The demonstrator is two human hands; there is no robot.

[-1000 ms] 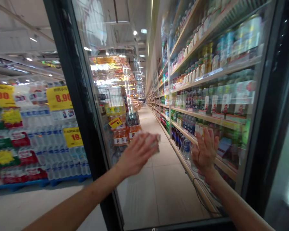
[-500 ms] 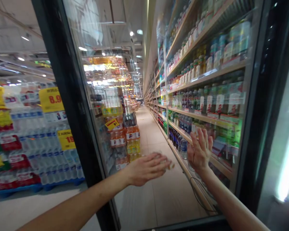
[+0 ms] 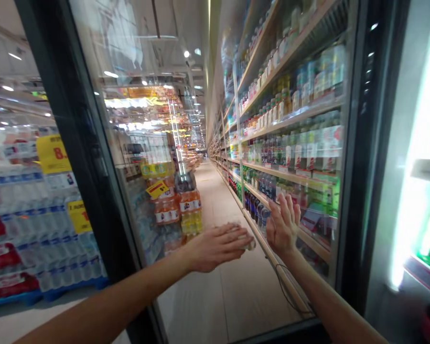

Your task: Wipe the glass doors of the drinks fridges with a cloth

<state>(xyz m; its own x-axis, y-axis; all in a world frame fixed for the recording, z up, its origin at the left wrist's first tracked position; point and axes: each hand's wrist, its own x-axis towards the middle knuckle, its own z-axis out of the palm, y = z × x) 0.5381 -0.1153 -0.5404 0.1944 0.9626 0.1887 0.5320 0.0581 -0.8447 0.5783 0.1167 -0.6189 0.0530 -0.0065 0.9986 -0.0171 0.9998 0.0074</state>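
Note:
A black-framed glass door (image 3: 71,119) stands before me, swung out over the aisle. My left hand (image 3: 218,246) lies against the glass low in the middle, fingers stretched out sideways and close together. A small pale patch shows by its fingertips; I cannot tell whether it is a reflection or a thing. To its right, my right hand (image 3: 284,228) is raised with the palm to the glass and its fingers extended upward. No object shows in the right hand. Both forearms reach in from the bottom of the picture.
Shelves of bottled drinks (image 3: 272,114) run along the right, seen through or mirrored in the glass. Stacked water packs (image 3: 53,229) stand at the left with yellow price signs (image 3: 53,154). A lit cooler interior (image 3: 412,191) with green bottles is at the far right.
The door frame and shelves have shifted left in view, and more of the lit cooler shows at the right. My right hand sits slightly further left; both hands keep their poses.

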